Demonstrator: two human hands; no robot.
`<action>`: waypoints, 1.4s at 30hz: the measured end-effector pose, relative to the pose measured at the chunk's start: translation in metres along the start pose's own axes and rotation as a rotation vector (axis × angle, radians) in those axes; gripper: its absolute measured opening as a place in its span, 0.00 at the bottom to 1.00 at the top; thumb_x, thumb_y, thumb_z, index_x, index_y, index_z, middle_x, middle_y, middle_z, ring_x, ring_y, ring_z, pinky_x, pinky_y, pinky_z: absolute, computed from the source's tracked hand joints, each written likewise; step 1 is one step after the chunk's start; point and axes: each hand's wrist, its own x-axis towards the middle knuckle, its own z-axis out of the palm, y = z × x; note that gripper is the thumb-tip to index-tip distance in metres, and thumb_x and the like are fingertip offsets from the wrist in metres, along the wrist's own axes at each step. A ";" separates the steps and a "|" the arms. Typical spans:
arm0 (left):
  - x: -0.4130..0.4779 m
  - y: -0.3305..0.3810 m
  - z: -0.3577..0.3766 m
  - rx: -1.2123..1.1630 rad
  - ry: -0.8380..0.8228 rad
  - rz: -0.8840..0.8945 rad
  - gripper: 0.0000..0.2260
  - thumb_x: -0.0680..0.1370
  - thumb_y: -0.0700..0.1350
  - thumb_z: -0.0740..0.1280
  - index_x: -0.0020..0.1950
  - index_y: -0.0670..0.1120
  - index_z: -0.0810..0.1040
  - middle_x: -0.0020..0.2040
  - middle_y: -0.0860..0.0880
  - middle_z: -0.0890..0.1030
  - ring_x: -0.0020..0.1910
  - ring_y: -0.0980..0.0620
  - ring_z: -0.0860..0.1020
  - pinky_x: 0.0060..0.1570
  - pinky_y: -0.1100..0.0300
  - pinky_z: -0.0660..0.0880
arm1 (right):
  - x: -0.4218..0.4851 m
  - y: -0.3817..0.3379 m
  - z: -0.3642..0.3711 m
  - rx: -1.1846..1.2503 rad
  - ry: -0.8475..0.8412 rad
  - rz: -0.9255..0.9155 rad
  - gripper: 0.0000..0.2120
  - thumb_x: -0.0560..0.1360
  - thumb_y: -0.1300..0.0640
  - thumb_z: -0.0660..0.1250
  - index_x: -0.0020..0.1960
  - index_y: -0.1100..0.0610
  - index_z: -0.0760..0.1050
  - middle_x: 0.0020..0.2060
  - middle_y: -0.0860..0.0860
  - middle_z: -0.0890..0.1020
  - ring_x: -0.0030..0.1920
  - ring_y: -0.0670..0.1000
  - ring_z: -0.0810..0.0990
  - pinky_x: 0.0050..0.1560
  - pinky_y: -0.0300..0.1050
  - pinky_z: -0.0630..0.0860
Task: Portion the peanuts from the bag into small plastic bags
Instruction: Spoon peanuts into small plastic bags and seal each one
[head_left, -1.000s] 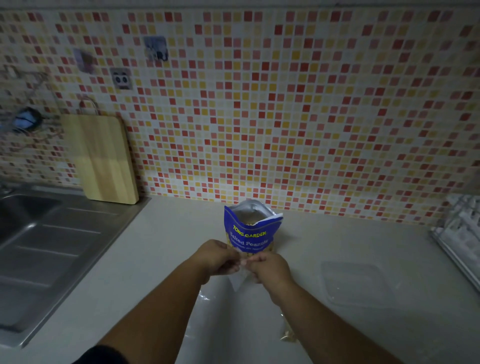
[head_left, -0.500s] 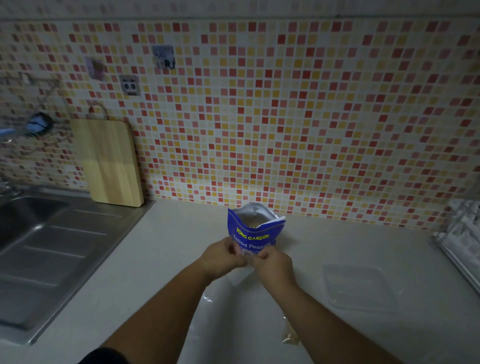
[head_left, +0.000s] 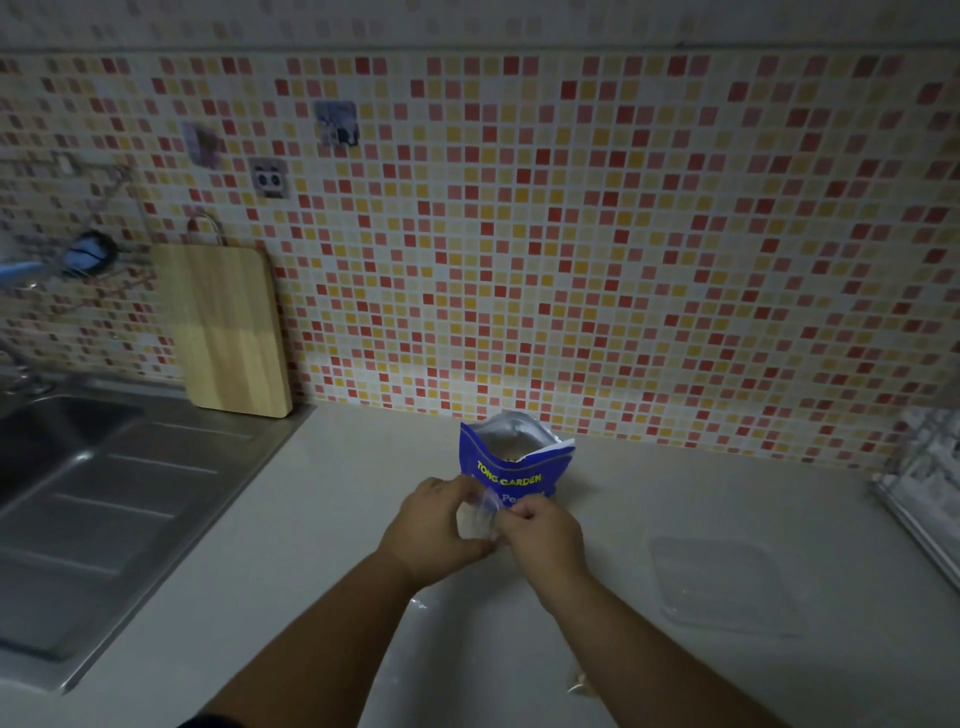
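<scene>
A blue peanut bag (head_left: 514, 460) stands upright and torn open on the pale counter (head_left: 332, 499), near the tiled wall. Just in front of it both hands meet around a small clear plastic bag (head_left: 475, 519) that holds a pale clump of peanuts. My left hand (head_left: 434, 527) cups and grips the filled bottom of the small bag. My right hand (head_left: 543, 530) pinches its top edge. A flat clear plastic sheet or bags (head_left: 467, 649) lies on the counter under my forearms. A small portion of peanuts in plastic (head_left: 579, 683) shows beside my right forearm.
A steel sink (head_left: 93, 499) with drainboard fills the left. A wooden cutting board (head_left: 226, 327) leans on the wall behind it. A clear plastic lid (head_left: 722, 582) lies at the right. A dish rack (head_left: 930, 493) stands at the right edge.
The camera has tilted up a little. My hands have drawn closer to the peanut bag, and the small bag is now bunched in my left hand with its top pinched by my right.
</scene>
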 end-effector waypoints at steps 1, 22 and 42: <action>0.000 -0.001 -0.001 -0.005 0.017 0.009 0.28 0.62 0.64 0.67 0.59 0.53 0.74 0.57 0.55 0.80 0.56 0.54 0.74 0.55 0.57 0.73 | 0.000 -0.001 -0.001 0.005 0.003 0.004 0.13 0.72 0.55 0.68 0.31 0.51 0.69 0.38 0.52 0.76 0.39 0.50 0.73 0.29 0.34 0.63; 0.087 0.013 -0.050 -0.282 0.103 -0.157 0.22 0.69 0.51 0.75 0.59 0.47 0.75 0.52 0.53 0.78 0.49 0.55 0.75 0.38 0.69 0.69 | 0.097 -0.052 -0.054 -0.754 -0.082 0.019 0.11 0.77 0.56 0.61 0.54 0.60 0.78 0.37 0.52 0.76 0.34 0.49 0.73 0.34 0.42 0.69; 0.117 -0.004 -0.040 -0.398 -0.004 -0.222 0.17 0.66 0.53 0.76 0.51 0.49 0.77 0.46 0.51 0.81 0.46 0.53 0.79 0.44 0.58 0.77 | 0.117 -0.070 -0.049 -1.052 -0.282 -0.187 0.18 0.75 0.58 0.65 0.64 0.60 0.72 0.57 0.57 0.75 0.59 0.57 0.75 0.52 0.46 0.73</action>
